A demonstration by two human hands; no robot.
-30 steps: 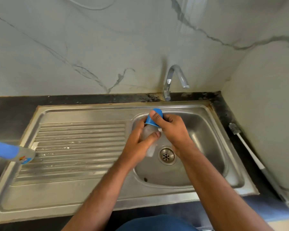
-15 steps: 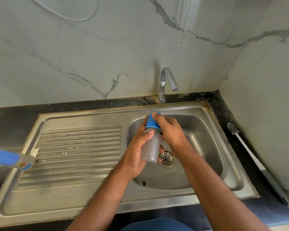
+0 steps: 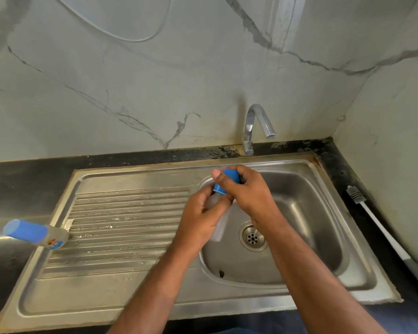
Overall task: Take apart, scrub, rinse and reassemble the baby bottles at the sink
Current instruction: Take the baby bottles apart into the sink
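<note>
Over the left side of the sink bowl (image 3: 307,213) I hold a clear baby bottle (image 3: 221,225) with a blue cap (image 3: 229,179). My left hand (image 3: 200,218) grips the clear body, which tilts with its cap up and away from me. My right hand (image 3: 251,194) grips the blue cap from the right, fingers curled over it. A second baby bottle (image 3: 34,233) with a blue cap lies on its side at the left edge of the drainboard. Most of the held bottle's body is hidden by my fingers.
The chrome tap (image 3: 256,126) stands behind the bowl with no water running. A white bottle brush (image 3: 381,227) lies on the dark counter to the right of the sink. The ribbed drainboard (image 3: 121,227) spreads to the left, and the drain (image 3: 252,237) sits below my hands.
The held bottle has tilted from nearly upright, its cap now further up and back. My right hand has wrapped further over the cap.
</note>
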